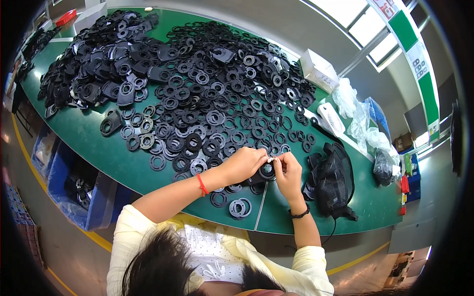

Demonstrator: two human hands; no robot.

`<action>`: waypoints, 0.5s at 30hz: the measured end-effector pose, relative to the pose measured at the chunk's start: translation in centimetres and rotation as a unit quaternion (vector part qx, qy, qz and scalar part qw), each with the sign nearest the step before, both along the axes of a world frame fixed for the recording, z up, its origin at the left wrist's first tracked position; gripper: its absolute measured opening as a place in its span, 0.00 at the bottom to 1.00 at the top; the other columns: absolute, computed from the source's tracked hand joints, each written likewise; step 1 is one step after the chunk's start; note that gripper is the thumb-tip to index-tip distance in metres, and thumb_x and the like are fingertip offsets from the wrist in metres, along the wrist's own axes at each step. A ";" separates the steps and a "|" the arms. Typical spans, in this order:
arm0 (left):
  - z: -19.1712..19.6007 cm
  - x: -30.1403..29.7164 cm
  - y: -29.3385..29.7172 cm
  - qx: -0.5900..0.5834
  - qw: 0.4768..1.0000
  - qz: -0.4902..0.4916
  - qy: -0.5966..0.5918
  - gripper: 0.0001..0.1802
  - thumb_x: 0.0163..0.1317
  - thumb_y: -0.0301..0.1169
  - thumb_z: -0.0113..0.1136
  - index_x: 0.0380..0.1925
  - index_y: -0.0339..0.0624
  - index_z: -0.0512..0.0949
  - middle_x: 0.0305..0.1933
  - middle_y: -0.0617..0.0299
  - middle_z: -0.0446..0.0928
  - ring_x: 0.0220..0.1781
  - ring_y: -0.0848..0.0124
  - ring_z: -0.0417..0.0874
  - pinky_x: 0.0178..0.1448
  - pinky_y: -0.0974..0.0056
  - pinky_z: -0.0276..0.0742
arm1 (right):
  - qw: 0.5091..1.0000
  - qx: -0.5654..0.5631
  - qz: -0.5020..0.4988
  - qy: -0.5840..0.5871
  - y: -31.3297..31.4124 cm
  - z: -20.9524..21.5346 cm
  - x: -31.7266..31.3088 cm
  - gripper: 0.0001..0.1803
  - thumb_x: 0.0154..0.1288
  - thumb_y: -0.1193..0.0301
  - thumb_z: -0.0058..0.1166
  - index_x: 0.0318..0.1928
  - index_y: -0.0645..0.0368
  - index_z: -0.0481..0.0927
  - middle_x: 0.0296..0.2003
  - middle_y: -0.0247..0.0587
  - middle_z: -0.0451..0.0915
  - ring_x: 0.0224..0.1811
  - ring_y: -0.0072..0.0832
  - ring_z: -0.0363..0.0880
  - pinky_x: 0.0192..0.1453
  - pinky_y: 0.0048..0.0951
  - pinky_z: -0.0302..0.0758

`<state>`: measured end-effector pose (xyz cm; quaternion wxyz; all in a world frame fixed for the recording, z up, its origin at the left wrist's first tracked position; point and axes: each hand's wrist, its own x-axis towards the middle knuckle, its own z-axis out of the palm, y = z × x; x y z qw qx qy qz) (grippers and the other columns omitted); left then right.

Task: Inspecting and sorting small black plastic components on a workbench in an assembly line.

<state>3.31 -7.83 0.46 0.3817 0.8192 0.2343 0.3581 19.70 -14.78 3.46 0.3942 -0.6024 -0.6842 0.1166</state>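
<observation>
My left hand (245, 165) and my right hand (289, 173) meet near the table's front edge, fingers pinched together. Between them is a dark round part with a ring-shaped rim (267, 171), which both hands appear to grip at its upper edge. Something small and white (270, 159) shows at the fingertips, too small to name. Loose black rings lie close under and beside my left hand. A stack of grey rings (240, 208) sits nearer to me, below the hands. Beside my right hand lies a black mesh bag (334, 180).
Heaped black rings (197, 93) and flat black plates with round holes (98, 64) cover much of the green table (118, 158). A white box (319, 71), a white slotted device (331, 119) and clear plastic bags (363, 126) line the right side. Blue bins (101, 207) stand below left.
</observation>
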 end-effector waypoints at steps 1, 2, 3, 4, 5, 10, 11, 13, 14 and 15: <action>-0.2 0.0 0.1 -0.007 1.000 -0.001 -0.019 0.09 0.65 0.31 0.50 0.36 0.35 0.75 0.27 0.48 0.78 0.31 0.53 0.80 0.34 0.58 0.73 | 1.000 0.000 0.000 0.000 0.0 0.0 -0.1 0.07 0.64 0.77 0.52 0.29 0.66 0.72 0.23 0.33 0.69 0.23 0.13 0.66 0.24 0.15 0.63; -0.2 0.0 0.1 -0.013 0.999 -0.002 -0.039 0.10 0.66 0.32 0.50 0.37 0.35 0.75 0.27 0.48 0.78 0.30 0.55 0.80 0.33 0.59 0.73 | 0.999 -0.005 -0.007 0.054 0.0 -0.1 -0.3 0.07 0.65 0.76 0.52 0.29 0.65 0.72 0.23 0.32 0.69 0.21 0.14 0.66 0.23 0.16 0.62; 0.2 -0.1 0.0 -0.014 0.999 -0.003 -0.038 0.10 0.66 0.32 0.50 0.37 0.35 0.75 0.27 0.48 0.78 0.30 0.55 0.80 0.33 0.59 0.73 | 0.994 -0.011 -0.015 0.107 0.0 -0.2 -0.3 0.08 0.65 0.74 0.52 0.30 0.65 0.72 0.23 0.32 0.69 0.20 0.14 0.67 0.22 0.17 0.62; 1.0 -0.3 -0.2 -0.078 0.996 -0.004 -0.052 0.11 0.66 0.33 0.51 0.39 0.35 0.74 0.27 0.49 0.78 0.29 0.59 0.81 0.32 0.61 0.72 | 0.994 -0.011 -0.016 0.107 -0.1 0.0 -0.3 0.08 0.65 0.74 0.52 0.30 0.65 0.72 0.23 0.32 0.69 0.20 0.14 0.67 0.22 0.17 0.62; 1.5 -0.4 -0.3 -0.143 0.988 -0.005 -0.065 0.12 0.66 0.34 0.51 0.41 0.35 0.73 0.26 0.51 0.79 0.28 0.63 0.81 0.31 0.63 0.72 | 0.986 -0.049 -0.038 0.157 -0.3 0.3 -0.2 0.08 0.67 0.73 0.50 0.31 0.64 0.71 0.23 0.31 0.70 0.20 0.13 0.66 0.22 0.16 0.62; 1.0 -0.1 0.5 -0.305 0.942 -0.006 -0.142 0.17 0.68 0.39 0.52 0.45 0.35 0.68 0.32 0.55 0.80 0.31 0.75 0.81 0.33 0.69 0.76 | 0.929 -0.048 0.044 0.365 -0.1 0.0 0.3 0.04 0.73 0.73 0.39 0.42 0.60 0.63 0.30 0.38 0.74 0.27 0.22 0.79 0.29 0.18 0.73; 0.8 0.0 0.7 -0.327 0.926 -0.028 -0.189 0.17 0.68 0.38 0.52 0.45 0.35 0.67 0.34 0.55 0.80 0.32 0.75 0.81 0.35 0.69 0.77 | 0.928 -0.048 0.045 0.366 -0.2 0.1 -0.1 0.04 0.73 0.73 0.39 0.42 0.60 0.63 0.30 0.38 0.74 0.27 0.22 0.79 0.29 0.18 0.73; 0.7 0.1 1.0 -0.338 0.905 -0.054 -0.250 0.17 0.66 0.34 0.55 0.47 0.35 0.67 0.36 0.56 0.80 0.35 0.76 0.80 0.37 0.69 0.77 | 0.919 -0.066 0.097 0.375 -0.3 0.3 -0.5 0.03 0.73 0.74 0.37 0.43 0.61 0.61 0.36 0.43 0.74 0.29 0.25 0.78 0.33 0.21 0.74; 0.7 0.0 1.2 -0.334 0.908 -0.055 -0.248 0.17 0.65 0.34 0.56 0.48 0.35 0.68 0.37 0.57 0.80 0.35 0.76 0.80 0.38 0.70 0.77 | 0.912 -0.087 0.117 0.382 -0.4 0.1 -0.4 0.03 0.71 0.76 0.39 0.42 0.61 0.62 0.37 0.44 0.75 0.30 0.25 0.77 0.34 0.22 0.74; 1.1 -0.3 1.3 -0.330 0.910 -0.056 -0.246 0.17 0.65 0.33 0.57 0.48 0.34 0.68 0.37 0.58 0.80 0.36 0.76 0.80 0.40 0.70 0.76 | 0.923 -0.101 0.125 0.350 -0.3 0.1 -0.3 0.03 0.70 0.76 0.42 0.40 0.61 0.63 0.35 0.41 0.75 0.30 0.23 0.77 0.35 0.21 0.74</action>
